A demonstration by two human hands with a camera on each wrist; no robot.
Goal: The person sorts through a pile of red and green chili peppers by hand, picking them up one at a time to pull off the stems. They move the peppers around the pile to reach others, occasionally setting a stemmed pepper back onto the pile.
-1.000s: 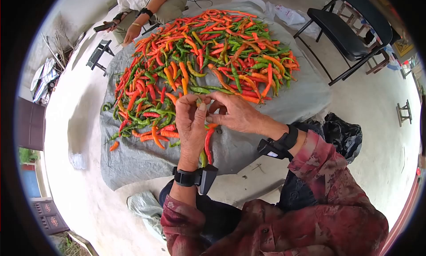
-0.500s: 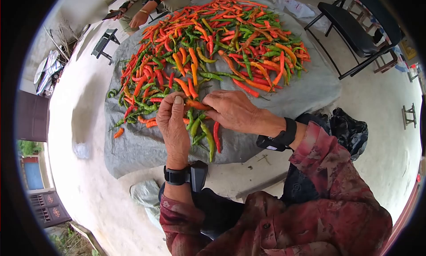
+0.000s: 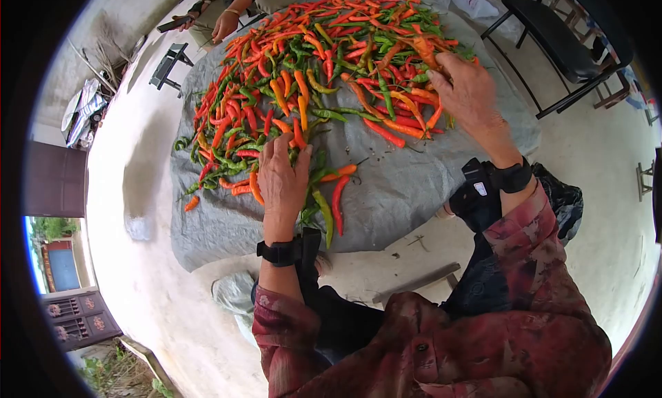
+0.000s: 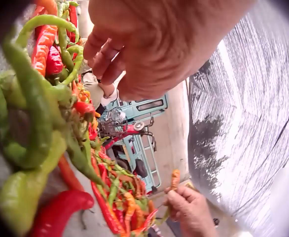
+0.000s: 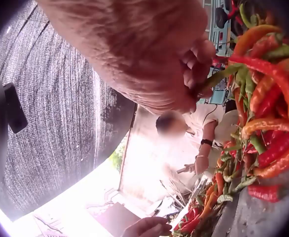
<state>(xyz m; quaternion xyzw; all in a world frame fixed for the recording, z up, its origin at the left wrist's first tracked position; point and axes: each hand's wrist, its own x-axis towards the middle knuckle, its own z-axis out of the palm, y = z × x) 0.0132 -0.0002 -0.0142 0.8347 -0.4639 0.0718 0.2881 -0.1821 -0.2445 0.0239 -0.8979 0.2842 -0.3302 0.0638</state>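
Observation:
In the head view my right hand (image 3: 472,98) is out over the right side of a large chili heap (image 3: 358,46), pinching an orange chili pepper (image 3: 422,52). The left wrist view shows that same orange chili (image 4: 175,178) standing up from the fingertips. My left hand (image 3: 283,181) reaches over the heap's near edge, its fingertips beside an orange chili (image 3: 298,132); nothing shows held in it. Right of that wrist lies a small separate group: a red chili (image 3: 338,205), green chilies (image 3: 323,215) and an orange one (image 3: 341,172).
A grey sheet (image 3: 393,212) lies under the chilies. Across it sits another person (image 3: 227,22) with a phone. A black folding chair (image 3: 552,43) stands at the right, a small stool (image 3: 169,67) at the left, and a black plastic bag (image 3: 565,201) beside my right knee.
Both hands were together around an orange chili near the front. My right hand has since carried an orange chili away to the far right; my left has moved slightly forward onto the heap's edge.

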